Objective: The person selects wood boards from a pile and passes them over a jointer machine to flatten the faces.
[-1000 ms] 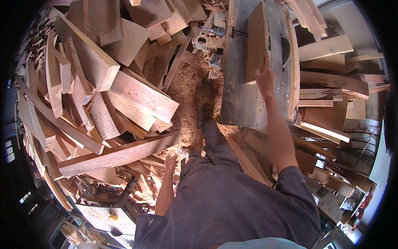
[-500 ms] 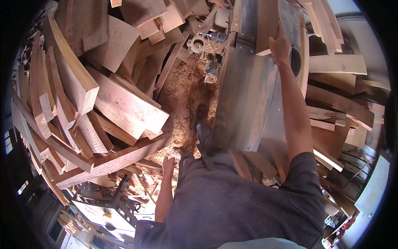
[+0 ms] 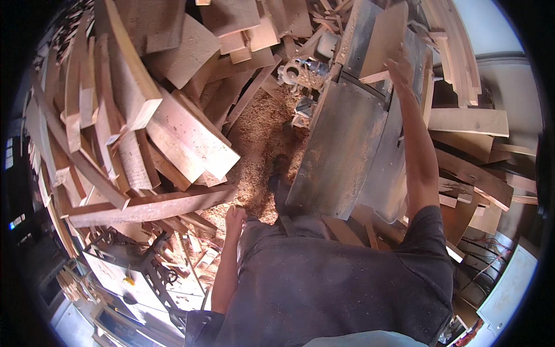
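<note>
Got a wooden board (image 3: pixel 384 45) on the metal machine bed (image 3: pixel 338 151) at 1 o'clock, probably stiff, hefty, best held by the edges; touching its near end with right hand (image 3: pixel 397 70), can't tell how firmly; left hand (image 3: pixel 235 217) seemingly empty, openness unclear

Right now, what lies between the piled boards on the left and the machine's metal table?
The head view shows a strip of wood shavings there, plus the person's leg.

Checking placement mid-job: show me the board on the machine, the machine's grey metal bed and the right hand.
Board (image 3: pixel 384 41): head view, middle of its visible face.
Grey metal bed (image 3: pixel 340 147): head view, bare near section.
Right hand (image 3: pixel 396 69): head view, middle of the hand.
</note>
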Available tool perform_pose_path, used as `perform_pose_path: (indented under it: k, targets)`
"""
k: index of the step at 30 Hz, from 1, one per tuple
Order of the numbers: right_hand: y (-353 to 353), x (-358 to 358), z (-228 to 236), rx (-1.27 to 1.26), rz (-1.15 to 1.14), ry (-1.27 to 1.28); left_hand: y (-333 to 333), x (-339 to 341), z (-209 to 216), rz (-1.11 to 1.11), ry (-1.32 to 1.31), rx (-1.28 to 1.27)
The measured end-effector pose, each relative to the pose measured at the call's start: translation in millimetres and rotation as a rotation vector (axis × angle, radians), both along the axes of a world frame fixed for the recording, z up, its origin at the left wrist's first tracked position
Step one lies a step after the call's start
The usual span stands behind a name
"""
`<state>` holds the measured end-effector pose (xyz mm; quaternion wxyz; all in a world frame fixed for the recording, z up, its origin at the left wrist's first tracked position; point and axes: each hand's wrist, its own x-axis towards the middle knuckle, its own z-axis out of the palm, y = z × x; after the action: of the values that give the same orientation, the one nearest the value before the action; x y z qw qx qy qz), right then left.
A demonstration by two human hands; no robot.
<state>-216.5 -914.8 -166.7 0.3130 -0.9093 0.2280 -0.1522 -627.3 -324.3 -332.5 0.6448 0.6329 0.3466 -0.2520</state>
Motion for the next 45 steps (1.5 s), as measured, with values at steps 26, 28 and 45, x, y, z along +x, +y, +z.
perform_pose_path:
  k: [26, 28, 45]
  targets:
    - [477.7, -484.7, 114.6, 1.029, 0.703, 0.464, 127.7, -78.3, 102.5, 0.627, -0.436, -1.244]
    - [496.8, -503.7, 114.7, 0.735, 0.820, 0.443, 132.2, -87.5, 99.8, 0.714, -0.470, -1.155]
    - [471.9, -472.5, 63.7, 2.302, 0.361, 1.188, 153.7, -122.0, 118.5, 1.118, -0.613, -1.237]
